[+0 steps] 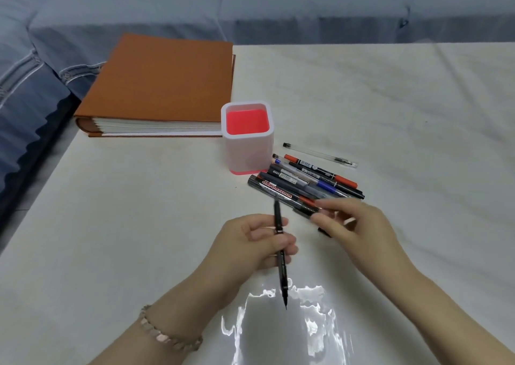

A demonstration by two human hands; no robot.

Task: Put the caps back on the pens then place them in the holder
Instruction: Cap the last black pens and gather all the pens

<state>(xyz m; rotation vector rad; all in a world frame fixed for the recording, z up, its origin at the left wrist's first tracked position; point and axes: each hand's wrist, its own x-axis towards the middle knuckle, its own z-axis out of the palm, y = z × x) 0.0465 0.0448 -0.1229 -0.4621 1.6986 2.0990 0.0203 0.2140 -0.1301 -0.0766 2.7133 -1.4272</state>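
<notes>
Head: black pen (281, 265) in curled left hand (249, 243); right hand (359, 225) over pile (306, 181), hold unclear

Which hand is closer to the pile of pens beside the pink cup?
The right hand: its fingertips reach the near edge of the pile of pens. The left hand is apart from it, nearer the camera and to its left, gripping a black pen.

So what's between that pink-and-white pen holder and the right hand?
A loose pile of pens and markers lies between the pink-and-white plastic holder and the right hand, per the head view.
</notes>
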